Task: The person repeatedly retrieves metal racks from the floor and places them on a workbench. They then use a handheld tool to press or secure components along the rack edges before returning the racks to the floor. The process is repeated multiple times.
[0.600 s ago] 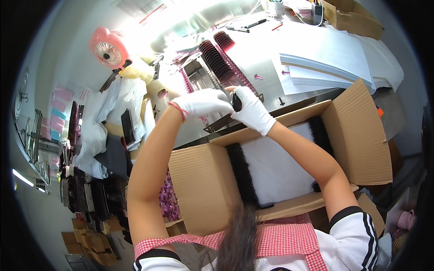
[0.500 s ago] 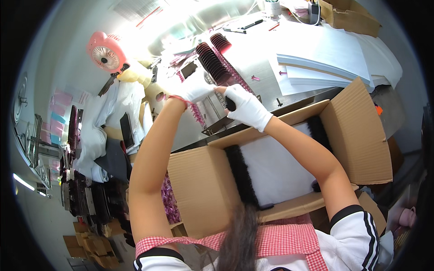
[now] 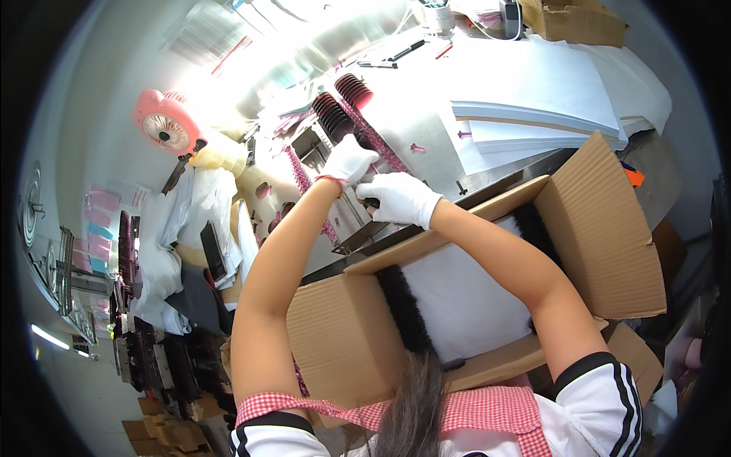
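"At the metal rack's [image 3: 362, 236] near end, what's that right hand [image 3: 397, 199] gripping?"

"A small black piece [image 3: 371, 203], fingers closed round it. Looks light, stiff, perhaps slippery; I'd take it by the edges."

"And the left hand [image 3: 350, 158]?"

"Near the dark discs [image 3: 333, 116], curled; I can't tell whether it's clamped on anything."

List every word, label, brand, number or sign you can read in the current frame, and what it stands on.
None can be read.
Pink and blue papers, left wall: too small and blurred.
Pale sheet, top left: too washed out.
Open cardboard box: no print made out.
Black piece in the right hand: no marking made out.
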Demonstrator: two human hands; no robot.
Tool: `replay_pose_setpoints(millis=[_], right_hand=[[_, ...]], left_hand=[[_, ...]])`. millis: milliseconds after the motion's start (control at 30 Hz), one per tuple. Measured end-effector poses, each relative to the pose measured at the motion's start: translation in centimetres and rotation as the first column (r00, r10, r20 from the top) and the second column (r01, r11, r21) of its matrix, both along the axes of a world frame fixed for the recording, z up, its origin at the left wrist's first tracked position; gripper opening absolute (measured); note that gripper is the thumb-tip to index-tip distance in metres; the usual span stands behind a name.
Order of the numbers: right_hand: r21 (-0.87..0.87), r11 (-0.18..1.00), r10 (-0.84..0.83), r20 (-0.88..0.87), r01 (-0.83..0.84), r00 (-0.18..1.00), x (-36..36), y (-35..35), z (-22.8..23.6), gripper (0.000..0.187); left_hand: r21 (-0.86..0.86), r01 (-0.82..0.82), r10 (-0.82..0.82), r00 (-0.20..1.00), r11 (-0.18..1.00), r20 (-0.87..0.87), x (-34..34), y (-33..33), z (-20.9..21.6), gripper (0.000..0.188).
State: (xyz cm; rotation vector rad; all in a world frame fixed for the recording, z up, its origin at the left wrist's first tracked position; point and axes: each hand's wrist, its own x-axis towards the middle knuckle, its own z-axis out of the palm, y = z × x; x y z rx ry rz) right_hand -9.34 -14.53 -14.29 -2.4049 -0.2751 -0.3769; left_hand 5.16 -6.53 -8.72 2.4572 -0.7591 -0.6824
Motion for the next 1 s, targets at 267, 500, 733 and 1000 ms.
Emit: replay_pose_setpoints(millis=[267, 500, 733, 1000], right_hand=[[0.04, 0.999, -0.029, -0.1, 0.033, 0.995, 0.1, -0.2, 0.3, 0.035], [0.352, 0.913, -0.256, 0.103, 0.206, 0.961, 0.3, 1.0, -0.4, 0.059], [0.359, 0.928, -0.221, 0.322, 0.097, 0.921, 1.6, 3.2, 0.5, 0.075], [0.241, 0.952, -0.227, 0.132, 0.191, 0.965, 4.7, 2.1, 0.1, 0.038]], left_hand=[[0.299, -0.007, -0.183, 0.776, 0.954, 0.604, -1.4, -2.4, -0.5, 0.031], [0.429, -0.003, -0.275, 0.763, 0.904, 0.585, -0.5, 3.2, 3.0, 0.032], [0.245, 0.373, -0.41, 0.903, 0.895, 0.125, -4.5, 6.7, 4.9, 0.042], [0.074, 0.146, -0.161, 0.948, 0.987, 0.276, 7.1, 4.5, 5.2, 0.036]])
